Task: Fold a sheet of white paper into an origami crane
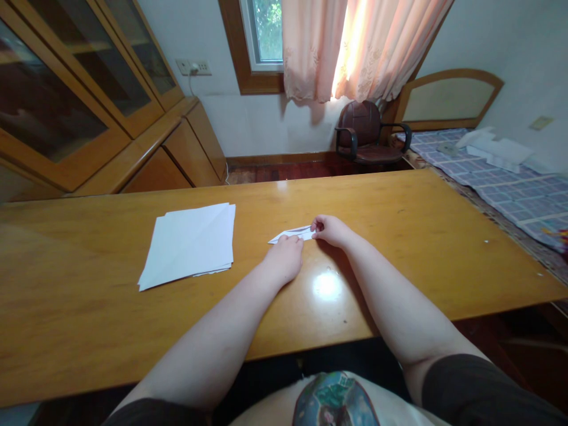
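A narrow piece of folded white paper (290, 232) lies on the wooden table (248, 307) in front of me, with a pointed tip at its left end and a raised, partly parted fold along its top. My left hand (286, 257) rests on its near edge, fingers curled and pressing on the paper. At the paper's right end, my right hand (331, 229) pinches it between thumb and fingers. Both hands partly cover the paper, so its full shape is hidden.
To the left is a loose stack of white paper sheets (190, 245), the top one creased diagonally. A glass-fronted cabinet (146, 160) stands beyond the table's left side. Past the far edge are an office chair (361, 133) and a bed (501, 171).
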A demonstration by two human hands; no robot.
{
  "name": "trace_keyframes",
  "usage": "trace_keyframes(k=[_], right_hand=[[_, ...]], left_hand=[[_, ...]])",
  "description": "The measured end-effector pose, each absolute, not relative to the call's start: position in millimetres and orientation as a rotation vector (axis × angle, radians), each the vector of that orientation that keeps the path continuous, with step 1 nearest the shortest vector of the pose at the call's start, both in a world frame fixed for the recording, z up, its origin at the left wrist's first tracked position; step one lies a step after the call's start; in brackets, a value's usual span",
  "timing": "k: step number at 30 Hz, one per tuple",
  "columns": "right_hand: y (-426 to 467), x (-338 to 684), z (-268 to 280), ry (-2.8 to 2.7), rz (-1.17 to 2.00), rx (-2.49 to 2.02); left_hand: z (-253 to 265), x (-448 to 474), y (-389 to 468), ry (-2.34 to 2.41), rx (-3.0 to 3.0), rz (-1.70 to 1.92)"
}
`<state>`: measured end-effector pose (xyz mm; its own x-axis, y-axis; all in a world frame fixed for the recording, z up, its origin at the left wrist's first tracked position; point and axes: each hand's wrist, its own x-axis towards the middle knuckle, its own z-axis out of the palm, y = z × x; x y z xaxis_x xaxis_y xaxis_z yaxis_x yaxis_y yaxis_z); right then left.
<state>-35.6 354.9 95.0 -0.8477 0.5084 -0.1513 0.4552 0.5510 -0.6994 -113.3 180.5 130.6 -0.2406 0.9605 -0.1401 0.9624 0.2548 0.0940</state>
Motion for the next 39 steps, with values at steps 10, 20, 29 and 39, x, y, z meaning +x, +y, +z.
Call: trace_keyframes(k=[10,20,29,39], right_hand=[[367.8,-25.8,104.0,-2.628,1.266,-0.871],[367.1,-17.5,111.2,-2.683,1.208,-0.873],[354.5,-24.8,111.5,-2.837,0.966,-0.9],[356.0,-26.5,111.1,-2.826,0.886,-0.95]], left_hand=[[129.3,-112.3,178.2,2.353,1.811,-0.002],[128.4,-112.4,176.8,2.359,1.829,0.02],[125.7,-112.1,177.0,2.37,1.824,0.03],[126.7,-110.6,177.5,2.364,1.795,0.046]])
